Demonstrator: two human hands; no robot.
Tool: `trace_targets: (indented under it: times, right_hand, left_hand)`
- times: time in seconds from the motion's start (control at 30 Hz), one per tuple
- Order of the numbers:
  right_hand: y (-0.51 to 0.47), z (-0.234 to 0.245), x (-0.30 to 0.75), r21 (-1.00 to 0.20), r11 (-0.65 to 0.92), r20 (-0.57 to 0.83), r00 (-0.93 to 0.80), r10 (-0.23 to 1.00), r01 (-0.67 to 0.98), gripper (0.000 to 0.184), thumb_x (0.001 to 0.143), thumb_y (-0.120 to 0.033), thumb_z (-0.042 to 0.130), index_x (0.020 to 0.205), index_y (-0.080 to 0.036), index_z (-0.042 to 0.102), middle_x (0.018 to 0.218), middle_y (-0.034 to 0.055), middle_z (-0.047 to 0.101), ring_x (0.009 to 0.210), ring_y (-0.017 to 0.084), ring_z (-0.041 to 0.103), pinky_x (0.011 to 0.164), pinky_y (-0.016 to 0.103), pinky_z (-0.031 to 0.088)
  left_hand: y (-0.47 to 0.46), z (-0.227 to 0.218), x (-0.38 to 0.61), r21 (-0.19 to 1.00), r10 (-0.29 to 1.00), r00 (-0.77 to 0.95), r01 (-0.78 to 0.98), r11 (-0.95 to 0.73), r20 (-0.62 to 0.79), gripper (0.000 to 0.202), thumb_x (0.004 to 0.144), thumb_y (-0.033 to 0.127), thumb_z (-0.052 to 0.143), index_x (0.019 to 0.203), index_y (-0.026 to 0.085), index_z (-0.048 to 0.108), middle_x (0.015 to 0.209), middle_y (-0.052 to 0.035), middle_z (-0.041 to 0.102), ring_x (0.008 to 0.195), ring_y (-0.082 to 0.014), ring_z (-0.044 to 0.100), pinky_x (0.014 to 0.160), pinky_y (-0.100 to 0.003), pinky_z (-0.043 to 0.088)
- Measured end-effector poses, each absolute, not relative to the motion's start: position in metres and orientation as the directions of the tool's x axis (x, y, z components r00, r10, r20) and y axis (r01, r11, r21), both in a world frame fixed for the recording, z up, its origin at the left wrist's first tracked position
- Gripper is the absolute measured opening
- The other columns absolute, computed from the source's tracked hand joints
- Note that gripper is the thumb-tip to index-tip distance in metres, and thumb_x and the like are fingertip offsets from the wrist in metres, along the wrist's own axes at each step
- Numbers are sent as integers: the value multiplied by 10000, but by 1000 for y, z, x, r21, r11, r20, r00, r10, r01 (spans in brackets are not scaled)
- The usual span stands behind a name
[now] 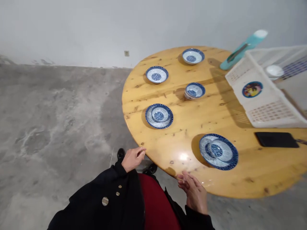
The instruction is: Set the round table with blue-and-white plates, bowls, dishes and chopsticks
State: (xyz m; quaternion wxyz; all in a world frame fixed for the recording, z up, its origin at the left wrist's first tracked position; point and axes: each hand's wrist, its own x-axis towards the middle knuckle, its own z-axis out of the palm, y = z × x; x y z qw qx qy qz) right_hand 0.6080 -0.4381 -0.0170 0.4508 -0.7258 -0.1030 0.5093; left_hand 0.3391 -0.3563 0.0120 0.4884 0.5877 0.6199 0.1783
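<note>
Both empty, your left hand [133,159] loosely curled beside the table [182,127], your right hand [193,191] half-curled and narrow, nearest plate [203,148] flat beyond it, round, face up, small bowl [217,150] on top opening upward.

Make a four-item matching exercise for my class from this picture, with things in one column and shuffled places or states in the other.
Column one
1. Left hand
2. Smartphone
3. Plate nearest the right hand
4. Oval sticker

Column two
A. Has a smaller bowl on it
B. On the side of the white basket
C. Loosely curled beside the edge of the table
D. Black, lying flat on the wood

Right pairs: 1-C, 2-D, 3-A, 4-B
</note>
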Motion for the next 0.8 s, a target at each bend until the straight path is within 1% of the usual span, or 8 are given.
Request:
trace_targets:
  times: [0.07, 0.13, 0.3, 0.4, 0.47, 0.57, 0.67, 0.8]
  right_hand:
    - [-424, -12, 564, -761, -568, -646, 444, 620, -314, 508, 525, -501, 850, 864, -162, 682, 726, 65, 731, 512, 155, 625, 468, 271, 518]
    - [-406, -8, 512, -746, -588, -665, 382, 641, -312, 524, 522, -501, 859, 874, -156, 681, 726, 66, 730, 516, 141, 620, 474, 252, 511]
    - [-364, -1, 380, -715, -662, -691, 87, 717, -224, 540, 568, -551, 816, 887, -142, 666, 732, 76, 726, 527, 135, 622, 471, 234, 491]
    - [-340, 3, 325, -744, -654, -651, -71, 756, -135, 479, 621, -542, 755, 857, -139, 648, 700, 59, 709, 497, 124, 608, 445, 217, 462]
    - [-321, 3, 302, -772, -629, -618, -121, 777, -94, 431, 643, -520, 718, 832, -141, 632, 671, 43, 695, 472, 115, 594, 428, 209, 445]
    - [-288, 1, 283, -803, -590, -581, -105, 807, -87, 376, 663, -483, 676, 827, -151, 613, 652, 20, 680, 456, 105, 578, 419, 202, 435]
    - [-254, -3, 268, -816, -569, -563, -82, 823, -104, 327, 678, -443, 654, 836, -160, 607, 659, 7, 679, 470, 98, 582, 425, 193, 436]
    - [-205, -10, 239, -819, -558, -544, -129, 829, -132, 278, 683, -402, 644, 825, -167, 604, 643, -9, 667, 467, 94, 578, 419, 188, 436]
  left_hand:
    - [-353, 10, 294, 801, 914, 127, 538, 264, -386, 392, 915, 391, 416, 1116, 208, 699, 748, -11, 708, 622, -141, 639, 638, -232, 479]
    - [-349, 8, 243, 802, 923, 46, 513, 306, -382, 402, 910, 400, 416, 1124, 199, 690, 747, -9, 698, 600, -134, 629, 648, -238, 481]
    - [-342, 10, 118, 772, 909, -192, 481, 415, -370, 437, 887, 437, 430, 1127, 171, 679, 749, -16, 690, 619, -148, 643, 698, -268, 496]
    - [-335, 13, 65, 765, 900, -279, 476, 434, -336, 472, 871, 495, 445, 1116, 164, 675, 738, -22, 691, 625, -167, 647, 691, -289, 511]
    - [-322, 13, 44, 767, 895, -319, 472, 434, -311, 494, 860, 532, 454, 1103, 164, 676, 742, -27, 694, 627, -178, 649, 675, -303, 520]
    - [-294, 12, 34, 790, 906, -314, 457, 408, -285, 509, 846, 555, 470, 1100, 167, 680, 740, -27, 691, 623, -181, 647, 654, -307, 527]
    - [-257, 15, 35, 819, 934, -220, 452, 354, -282, 498, 853, 552, 482, 1103, 170, 681, 741, -25, 685, 625, -173, 644, 651, -297, 529]
    - [-191, 30, 29, 827, 963, -100, 495, 266, -249, 455, 891, 521, 478, 1129, 185, 670, 777, -22, 678, 659, -159, 635, 683, -285, 522]
